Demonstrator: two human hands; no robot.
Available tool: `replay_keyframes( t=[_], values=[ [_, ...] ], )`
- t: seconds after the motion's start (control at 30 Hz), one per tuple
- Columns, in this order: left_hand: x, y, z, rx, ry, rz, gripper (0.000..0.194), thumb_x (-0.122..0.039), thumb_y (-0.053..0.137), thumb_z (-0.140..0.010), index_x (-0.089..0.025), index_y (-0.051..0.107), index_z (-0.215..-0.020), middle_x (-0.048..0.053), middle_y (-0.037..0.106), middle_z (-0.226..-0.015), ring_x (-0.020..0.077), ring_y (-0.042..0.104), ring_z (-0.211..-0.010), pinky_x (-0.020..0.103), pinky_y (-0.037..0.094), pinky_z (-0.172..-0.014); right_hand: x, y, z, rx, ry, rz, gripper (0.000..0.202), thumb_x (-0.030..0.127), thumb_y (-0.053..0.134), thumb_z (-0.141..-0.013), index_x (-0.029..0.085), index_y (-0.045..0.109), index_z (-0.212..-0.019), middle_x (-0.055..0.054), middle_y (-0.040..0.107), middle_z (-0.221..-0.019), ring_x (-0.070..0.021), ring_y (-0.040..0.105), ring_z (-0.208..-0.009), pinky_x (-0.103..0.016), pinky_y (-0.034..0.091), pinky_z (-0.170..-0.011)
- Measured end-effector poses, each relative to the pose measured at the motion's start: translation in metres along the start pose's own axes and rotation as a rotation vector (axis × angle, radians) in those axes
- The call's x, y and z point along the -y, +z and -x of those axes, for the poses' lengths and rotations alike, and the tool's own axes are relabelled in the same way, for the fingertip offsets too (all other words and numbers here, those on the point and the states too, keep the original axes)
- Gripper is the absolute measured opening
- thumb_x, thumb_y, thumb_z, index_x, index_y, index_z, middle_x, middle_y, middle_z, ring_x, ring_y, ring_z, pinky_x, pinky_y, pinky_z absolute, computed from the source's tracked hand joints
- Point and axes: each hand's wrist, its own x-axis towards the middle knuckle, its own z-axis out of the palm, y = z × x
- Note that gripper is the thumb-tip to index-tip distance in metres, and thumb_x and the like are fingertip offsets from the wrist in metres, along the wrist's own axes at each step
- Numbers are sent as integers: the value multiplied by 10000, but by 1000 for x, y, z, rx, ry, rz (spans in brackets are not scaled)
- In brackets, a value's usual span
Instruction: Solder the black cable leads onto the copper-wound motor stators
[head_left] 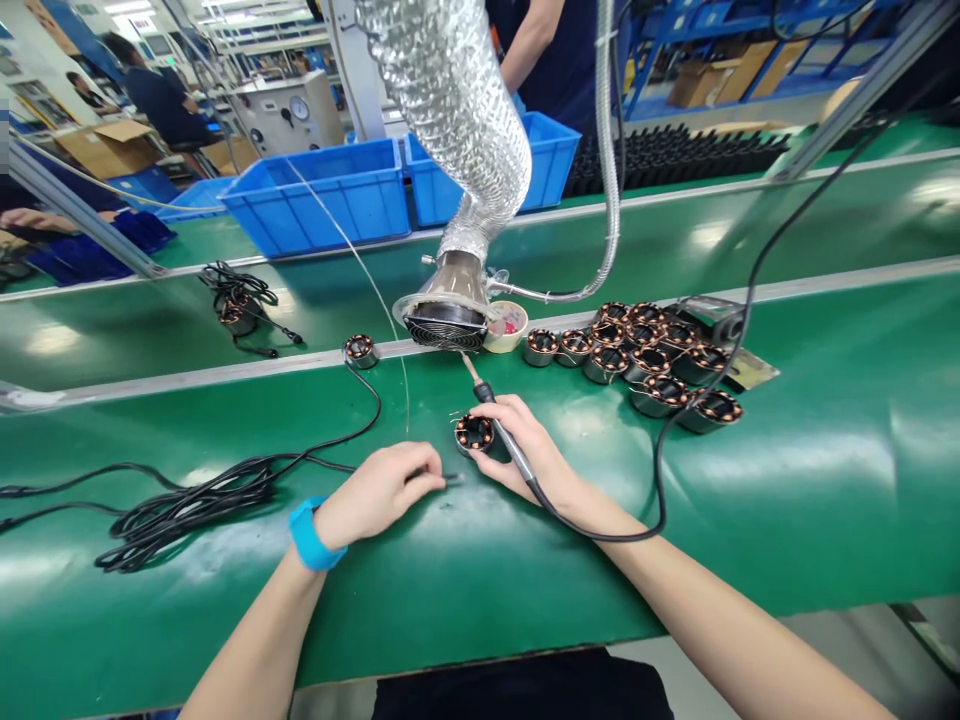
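My right hand (525, 450) is closed round a soldering iron (514, 447), its tip pointing up and away, while the thumb and fingers also touch a copper-wound stator (474, 433) on the green bench. My left hand (390, 487), with a blue wristband, pinches the end of a black cable (452, 480) just left of the stator. A thin solder wire (406, 385) hangs down behind my left hand. Another stator (361, 350) with a cable attached stands at the bench's metal strip. Coiled black cable (187, 505) lies to the left.
Several stators (646, 355) are grouped at the right, near a metal stand (720, 320). A fume extractor duct (450, 290) hangs over the middle beside a small round tub (506, 328). Blue bins (322, 200) stand behind. A cabled stator (238, 312) lies back left. Other people are beyond.
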Motion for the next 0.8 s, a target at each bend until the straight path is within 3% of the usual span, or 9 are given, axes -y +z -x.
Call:
replay_keyframes(
  t=[0.1, 0.17, 0.3, 0.5, 0.67, 0.8],
  values=[
    [1, -5, -2, -249, -129, 310, 214, -371, 594, -915, -186, 654, -1005, 20, 647, -749, 163, 585, -700, 258, 421, -672, 4, 6, 1, -6, -7, -22, 478, 129, 665, -801, 274, 530, -1236, -54, 530, -1113, -193, 613, -966, -353, 529, -882],
    [1, -6, -3, -327, -150, 431, 288, -366, 615, -898, -161, 661, -1095, 18, 644, -724, 161, 590, -704, 262, 432, -699, 8, 12, 1, 11, -9, -50, 480, 121, 663, -803, 271, 527, -1238, -57, 525, -1132, -185, 615, -963, -343, 532, -875],
    [0, -5, -3, -352, -144, 472, 288, -385, 620, -889, -134, 704, -1003, 13, 610, -674, 147, 545, -668, 260, 416, -680, 23, 17, -1, 35, -28, -106, 566, 115, 690, -789, 276, 493, -1294, -73, 509, -1202, -189, 608, -1002, -358, 527, -909],
    [-5, -3, -1, -325, -134, 459, 279, -390, 608, -890, -130, 699, -933, -9, 548, -621, 132, 489, -615, 251, 377, -617, 49, 16, -15, -128, -7, -196, 401, 103, 611, -867, 282, 544, -1220, -39, 551, -1051, -163, 615, -936, -331, 545, -868],
    [-7, -5, -1, -356, -139, 503, 275, -408, 648, -853, -142, 706, -891, -3, 564, -620, 136, 499, -599, 250, 381, -597, 53, 31, -28, -230, 16, -309, 324, 90, 608, -855, 271, 588, -1122, -16, 527, -1002, -119, 629, -786, -274, 562, -751],
    [-8, -4, -2, -455, -157, 516, 279, -427, 701, -807, -149, 716, -817, 2, 576, -619, 129, 480, -579, 242, 370, -568, 53, 43, -29, -310, 98, -375, 306, 105, 633, -836, 263, 590, -1094, -7, 516, -1014, -99, 655, -733, -247, 566, -705]
  ],
)
